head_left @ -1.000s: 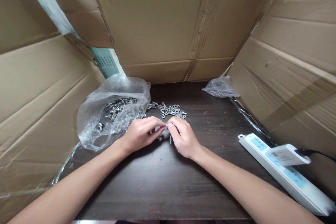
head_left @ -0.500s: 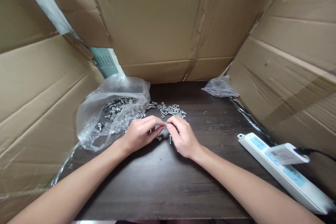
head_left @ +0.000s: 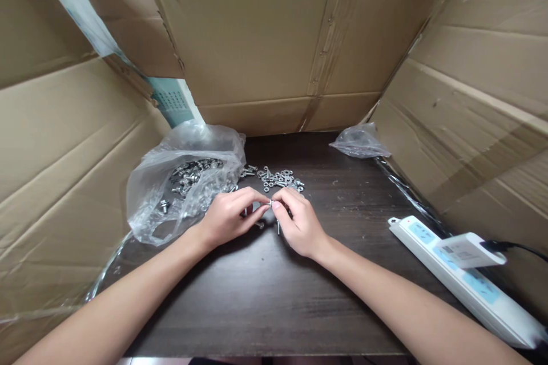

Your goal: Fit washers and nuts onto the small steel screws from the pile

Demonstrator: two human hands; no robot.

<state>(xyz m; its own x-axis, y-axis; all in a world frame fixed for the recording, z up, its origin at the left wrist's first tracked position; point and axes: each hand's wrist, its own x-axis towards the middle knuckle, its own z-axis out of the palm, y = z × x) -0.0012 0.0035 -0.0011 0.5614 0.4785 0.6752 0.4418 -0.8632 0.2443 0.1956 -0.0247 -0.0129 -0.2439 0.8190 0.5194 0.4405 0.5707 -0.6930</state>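
My left hand (head_left: 231, 212) and my right hand (head_left: 298, 223) meet over the middle of the table, both closed in a pinch. Between their fingertips is a small metal fastener (head_left: 270, 203); the fingers cover most of it, so I cannot tell bolt from nut. A bolt (head_left: 260, 225) lies just below my left fingertips, and another bolt (head_left: 278, 228) shows beside my right thumb. Beyond the hands lies a loose pile of bolts, nuts and washers (head_left: 280, 178). An open clear plastic bag (head_left: 143, 205) holding many bolts with washers (head_left: 194, 174) rests left of my left hand.
Cardboard walls (head_left: 257, 28) enclose the dark wooden table (head_left: 257, 296) at the back and both sides. A small plastic bag (head_left: 359, 142) lies at the back right. On the right is a white power strip (head_left: 454, 279) with a plugged-in adapter (head_left: 468, 251) and black cable.
Both hands keep the same pinch at nearly the same spot, with only slight finger movement. The whole view has shifted very slightly.
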